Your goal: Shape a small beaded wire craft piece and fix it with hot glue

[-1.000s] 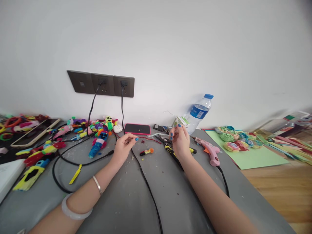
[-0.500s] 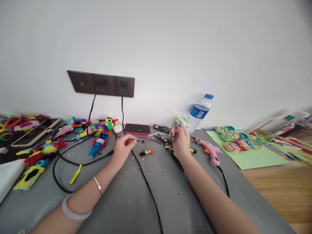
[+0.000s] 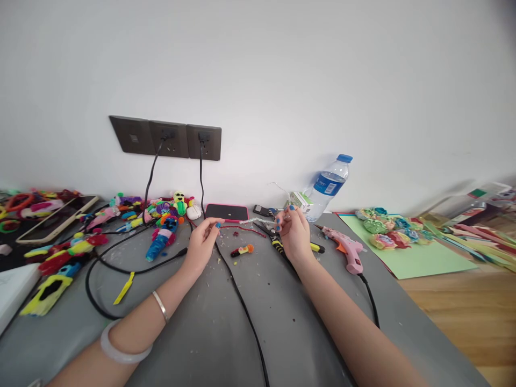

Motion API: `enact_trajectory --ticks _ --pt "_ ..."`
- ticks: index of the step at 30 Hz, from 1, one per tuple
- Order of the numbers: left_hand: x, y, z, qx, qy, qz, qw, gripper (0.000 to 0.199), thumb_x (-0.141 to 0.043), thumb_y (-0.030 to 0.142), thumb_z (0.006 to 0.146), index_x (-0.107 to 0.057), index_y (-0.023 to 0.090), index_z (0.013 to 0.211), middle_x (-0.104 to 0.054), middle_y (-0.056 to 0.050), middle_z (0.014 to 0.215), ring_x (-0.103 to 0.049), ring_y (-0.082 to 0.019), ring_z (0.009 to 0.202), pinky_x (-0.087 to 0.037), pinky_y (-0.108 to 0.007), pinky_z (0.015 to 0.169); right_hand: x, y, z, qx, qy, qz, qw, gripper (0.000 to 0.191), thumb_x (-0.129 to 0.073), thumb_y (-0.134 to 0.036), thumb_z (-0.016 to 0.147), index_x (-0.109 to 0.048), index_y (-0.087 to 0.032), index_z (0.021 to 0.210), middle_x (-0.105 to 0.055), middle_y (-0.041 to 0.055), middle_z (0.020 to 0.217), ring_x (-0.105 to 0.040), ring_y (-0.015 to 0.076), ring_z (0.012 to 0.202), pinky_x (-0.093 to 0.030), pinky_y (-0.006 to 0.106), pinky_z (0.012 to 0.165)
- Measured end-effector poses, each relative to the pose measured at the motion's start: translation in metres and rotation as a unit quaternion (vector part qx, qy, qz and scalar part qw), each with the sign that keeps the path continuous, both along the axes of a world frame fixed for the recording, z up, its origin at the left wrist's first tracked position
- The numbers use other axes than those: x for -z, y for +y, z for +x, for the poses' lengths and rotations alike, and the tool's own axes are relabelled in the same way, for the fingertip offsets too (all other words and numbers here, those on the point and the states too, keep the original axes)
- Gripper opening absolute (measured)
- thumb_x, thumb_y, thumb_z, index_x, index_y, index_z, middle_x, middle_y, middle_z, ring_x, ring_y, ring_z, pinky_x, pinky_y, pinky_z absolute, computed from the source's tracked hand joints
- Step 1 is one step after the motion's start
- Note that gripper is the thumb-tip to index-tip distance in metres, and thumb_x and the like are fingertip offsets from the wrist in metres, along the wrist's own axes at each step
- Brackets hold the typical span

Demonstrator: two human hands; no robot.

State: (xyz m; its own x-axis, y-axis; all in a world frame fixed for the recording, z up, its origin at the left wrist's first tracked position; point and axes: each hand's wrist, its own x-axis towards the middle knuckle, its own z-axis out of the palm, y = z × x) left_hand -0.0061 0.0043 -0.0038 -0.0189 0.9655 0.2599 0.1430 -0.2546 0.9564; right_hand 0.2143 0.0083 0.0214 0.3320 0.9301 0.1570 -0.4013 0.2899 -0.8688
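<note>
- Grey surface: its far edge runs along the white wall, and small crumbs are scattered over its middle.
- Pale green sheet: beside the far right corner of the surface, carrying crinkled paper flowers.
- Bottle: blue-capped, tilted toward the right, near the far edge, right of centre.
- Right hand: above the surface, toward the far edge, in front of the bottle. Its fingers curl in toward the thumb, and a silvery strand appears to reach the fingertips; I cannot tell whether they are clamped on it.
- Left hand: left of the right hand and well apart from it, thumb and forefinger drawn close together. Whether anything thin is pinched there I cannot tell.
- Pliers: yellow and black handles, partly hidden by the right hand and forearm.
- Pink glue gun: near the right edge, its nozzle toward the far edge.
- Phone: pink-rimmed, lying flat by the far edge, behind the gap between the hands.
- Silvery strand: between the hands, in front of the phone.
- Red strand: just nearer the front edge than the silvery one, beginning beside the left fingertips.
- Small fuzzy figure: black, yellow and orange, lying between the hands, nearer the far edge than the front.
</note>
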Motion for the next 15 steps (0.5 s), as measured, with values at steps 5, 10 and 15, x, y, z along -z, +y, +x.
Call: enact_trajectory --ticks 5,10,15 --pt "-0.003 -0.004 0.003 0.045 0.005 0.005 0.999 0.022 -0.061 0.038 0.083 -0.07 0.018 0.086 -0.063 -0.002 0.071 -0.054 -0.015 0.064 -0.041 -0.023 0.057 -0.003 -0.009 -0.014 -0.089 0.012 0.001 0.996 0.026 -0.071 -0.037 0.076 -0.049 -0.022 0.076 -0.063 -0.0026 0.069 -0.055 0.0094 0.054 -0.048 0.021 0.053" --pt "-0.003 -0.008 0.004 0.116 0.02 -0.001 0.993 0.023 -0.062 0.039 0.083 -0.072 0.018 0.084 -0.07 -0.005 0.08 -0.058 -0.017 0.071 -0.044 -0.025 0.062 -0.002 -0.019 -0.028 -0.178 0.009 0.014 0.984 0.02 -0.068 -0.035 0.08 -0.053 -0.022 0.08 -0.065 -0.0007 0.076 -0.06 0.0118 0.062 -0.051 0.025 0.061" --pt "0.001 -0.006 0.004 0.166 -0.015 -0.01 0.986 0.025 -0.065 0.038 0.081 -0.074 0.018 0.093 -0.073 -0.009 0.093 -0.065 -0.022 0.084 -0.049 -0.029 0.07 -0.001 -0.027 -0.038 -0.242 -0.006 0.013 0.97 0.017 -0.066 -0.035 0.082 -0.054 -0.022 0.085 -0.065 0.0001 0.077 -0.061 0.0127 0.063 -0.051 0.026 0.063"
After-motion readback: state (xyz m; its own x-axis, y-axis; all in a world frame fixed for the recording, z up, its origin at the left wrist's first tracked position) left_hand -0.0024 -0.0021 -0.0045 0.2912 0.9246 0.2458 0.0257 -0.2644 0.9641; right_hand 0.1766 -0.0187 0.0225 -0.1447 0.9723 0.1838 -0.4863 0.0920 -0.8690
